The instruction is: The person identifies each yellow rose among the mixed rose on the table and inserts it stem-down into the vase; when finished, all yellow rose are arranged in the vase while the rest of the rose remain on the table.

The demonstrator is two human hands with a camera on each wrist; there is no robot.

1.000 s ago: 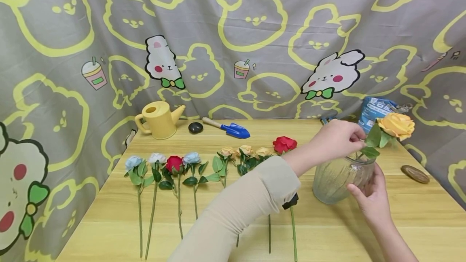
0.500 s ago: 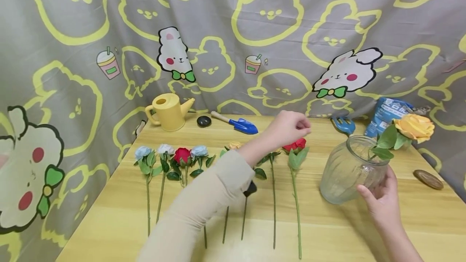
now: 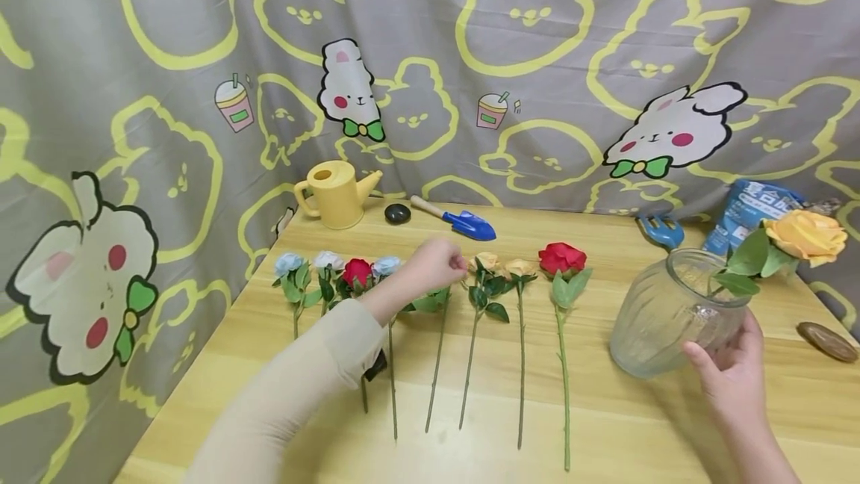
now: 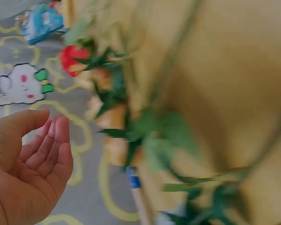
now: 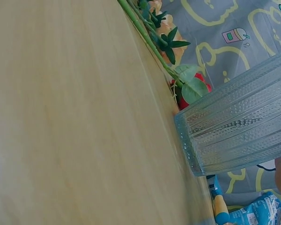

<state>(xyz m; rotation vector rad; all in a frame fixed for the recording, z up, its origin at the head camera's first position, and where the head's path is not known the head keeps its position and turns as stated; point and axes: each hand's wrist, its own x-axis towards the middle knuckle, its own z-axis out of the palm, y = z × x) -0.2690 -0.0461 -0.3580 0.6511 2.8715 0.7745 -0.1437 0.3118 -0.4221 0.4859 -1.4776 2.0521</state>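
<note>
A clear ribbed glass vase [image 3: 672, 327] stands at the right of the table; my right hand [image 3: 732, 372] grips its right side, thumb in front. One yellow-orange rose [image 3: 806, 236] leans out over the vase's right rim. My left hand [image 3: 433, 267] hovers over the row of flowers, near the blooms of the yellow roses [image 3: 487, 261]. Its fingers are loosely curled around nothing, as the left wrist view shows. Left of it lie a light blue rose [image 3: 289, 264], a white rose [image 3: 328, 260] and a red rose [image 3: 357, 272], partly behind the sleeve. A larger red rose [image 3: 562, 258] ends the row.
Along the back are a yellow watering can [image 3: 339, 196], a black stone [image 3: 397, 213], a blue trowel [image 3: 470, 225], a blue hand fork [image 3: 661, 231] and a blue bag [image 3: 746, 211]. A brown stone [image 3: 828, 341] lies right of the vase. A patterned curtain hangs behind.
My left hand has let go of the yellow-orange rose in the vase and moved left over the flower row. My right hand keeps its hold on the vase. The head view has turned left.
</note>
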